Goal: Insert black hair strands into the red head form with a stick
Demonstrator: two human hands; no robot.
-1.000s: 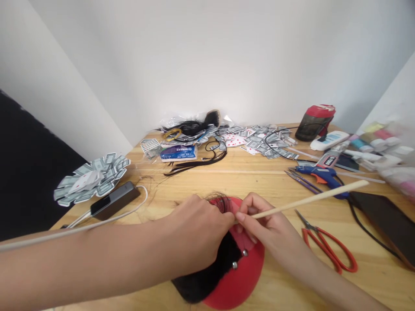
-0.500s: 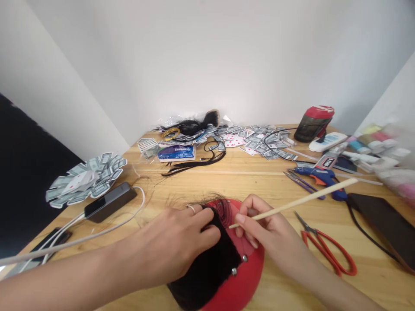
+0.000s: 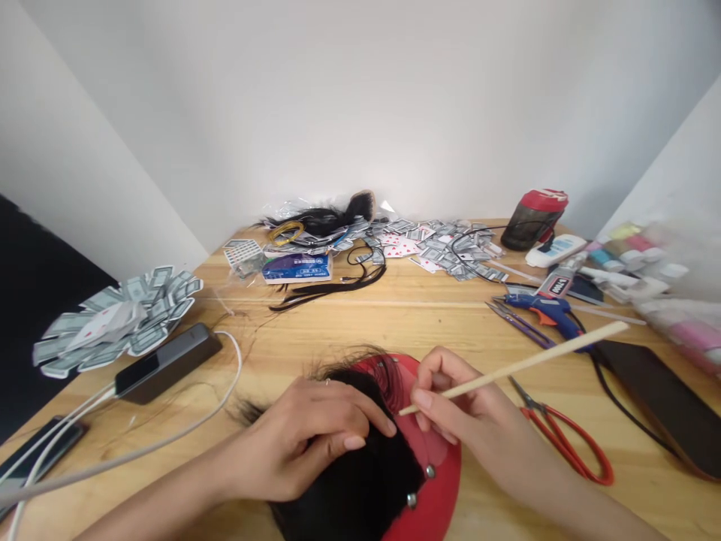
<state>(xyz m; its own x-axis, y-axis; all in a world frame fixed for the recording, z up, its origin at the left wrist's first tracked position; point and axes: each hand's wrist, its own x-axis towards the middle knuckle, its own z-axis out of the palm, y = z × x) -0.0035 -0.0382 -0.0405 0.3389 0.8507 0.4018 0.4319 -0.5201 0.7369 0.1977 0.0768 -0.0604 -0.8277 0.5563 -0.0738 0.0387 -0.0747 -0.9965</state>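
Near the table's front edge sits a rounded red form (image 3: pixel 436 492), like a wig block, with a patch of black hair (image 3: pixel 369 481) over its left side. Two silver pin heads (image 3: pixel 411 500) stand at the hair's right edge, and dark mesh-like lines (image 3: pixel 388 379) show on the red near the top. My left hand (image 3: pixel 315 428) lies on the black hair, index finger stretched out and thumb apart from it. In my right hand (image 3: pixel 456 398) is a pale, tapered wooden stick (image 3: pixel 541 353), pinched low down. Its narrow end points at the hair's edge, close to my left index fingertip.
Red-handled scissors (image 3: pixel 568 436) lie right of my right hand. Beyond are snips (image 3: pixel 518 323), a blue glue gun (image 3: pixel 549 306) and a dark phone-like slab (image 3: pixel 659 398). Playing cards (image 3: pixel 451 248) cover the back. A power bank (image 3: pixel 169 361) with white cables lies left.
My left fingers have loosened from the hair's edge; the index finger now stretches right. The stick stays in my right hand, slightly lower in view. The whole view has shifted a little.
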